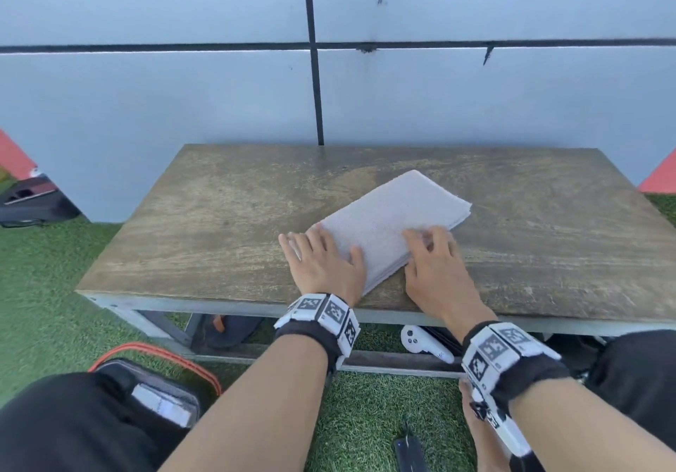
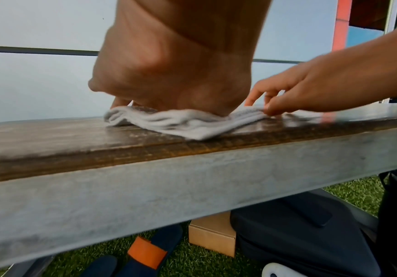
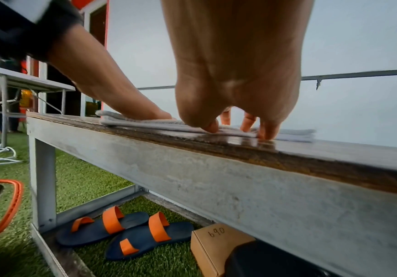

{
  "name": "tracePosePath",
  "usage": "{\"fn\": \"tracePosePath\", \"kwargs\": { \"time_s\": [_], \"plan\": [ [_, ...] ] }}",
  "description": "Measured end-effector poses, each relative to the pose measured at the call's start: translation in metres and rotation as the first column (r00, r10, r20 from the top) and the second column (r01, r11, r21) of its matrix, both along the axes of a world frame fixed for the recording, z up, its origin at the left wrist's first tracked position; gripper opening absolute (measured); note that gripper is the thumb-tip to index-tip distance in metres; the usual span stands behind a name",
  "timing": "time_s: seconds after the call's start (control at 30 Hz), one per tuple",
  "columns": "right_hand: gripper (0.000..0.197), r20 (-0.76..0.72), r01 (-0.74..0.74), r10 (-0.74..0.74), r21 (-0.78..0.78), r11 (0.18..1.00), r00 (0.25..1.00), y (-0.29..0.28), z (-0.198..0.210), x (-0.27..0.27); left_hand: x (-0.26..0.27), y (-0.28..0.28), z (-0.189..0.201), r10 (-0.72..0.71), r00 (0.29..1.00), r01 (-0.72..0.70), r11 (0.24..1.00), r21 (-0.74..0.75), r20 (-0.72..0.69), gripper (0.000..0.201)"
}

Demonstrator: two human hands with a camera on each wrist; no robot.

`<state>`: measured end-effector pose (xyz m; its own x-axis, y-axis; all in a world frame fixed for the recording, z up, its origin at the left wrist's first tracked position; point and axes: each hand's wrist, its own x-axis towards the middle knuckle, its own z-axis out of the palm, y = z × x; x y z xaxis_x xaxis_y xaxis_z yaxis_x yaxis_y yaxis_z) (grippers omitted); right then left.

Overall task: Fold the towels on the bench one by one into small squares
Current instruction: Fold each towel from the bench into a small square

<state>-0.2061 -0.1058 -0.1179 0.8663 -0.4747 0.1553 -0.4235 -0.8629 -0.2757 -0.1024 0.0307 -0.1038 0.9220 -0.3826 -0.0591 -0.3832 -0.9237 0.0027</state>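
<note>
A pale grey towel (image 1: 395,208) lies folded into a long strip of several layers, set diagonally on the wooden bench (image 1: 219,215) near its front edge. My left hand (image 1: 322,255) lies flat on the strip's near left end, with palm and fingers pressing it down. In the left wrist view the heel of that hand (image 2: 169,84) sits on the towel (image 2: 188,121). My right hand (image 1: 435,255) arches over the near right edge. Its fingertips (image 3: 266,133) and thumb touch the towel (image 3: 145,124) and the bench top (image 3: 335,155). No other towel is in view.
A pale panelled wall (image 1: 183,87) rises right behind the bench. Under the bench lie blue and orange sandals (image 3: 126,232), a cardboard box (image 3: 216,241) and a white controller (image 1: 424,343). A black bag with orange trim (image 1: 146,380) sits on the artificial grass by my left knee.
</note>
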Motion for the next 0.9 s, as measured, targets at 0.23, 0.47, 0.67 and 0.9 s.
{"fn": "tracePosePath", "kwargs": {
  "time_s": [0.23, 0.47, 0.67, 0.9],
  "plan": [
    [0.063, -0.071, -0.051, 0.071, 0.245, 0.968, 0.995, -0.011, -0.004, 0.004, 0.002, 0.045, 0.023, -0.115, 0.993, 0.114, 0.96, -0.256, 0.009, 0.03],
    [0.069, -0.21, -0.134, 0.161, 0.137, 0.981, 0.964, 0.0, 0.0, -0.021, 0.017, 0.086, 0.02, -0.311, 0.945, 0.237, 0.863, -0.447, -0.099, 0.013],
    [0.088, -0.274, -0.231, 0.248, 0.095, 0.968, 0.929, 0.008, 0.004, -0.042, 0.008, 0.089, 0.029, -0.406, 0.888, 0.339, 0.896, -0.287, -0.217, 0.064],
    [0.057, -0.204, -0.148, 0.16, 0.073, 0.986, 0.966, 0.032, 0.007, -0.043, 0.007, 0.094, 0.016, -0.481, 0.856, 0.343, 0.802, -0.49, -0.189, 0.042]
  ]
}}
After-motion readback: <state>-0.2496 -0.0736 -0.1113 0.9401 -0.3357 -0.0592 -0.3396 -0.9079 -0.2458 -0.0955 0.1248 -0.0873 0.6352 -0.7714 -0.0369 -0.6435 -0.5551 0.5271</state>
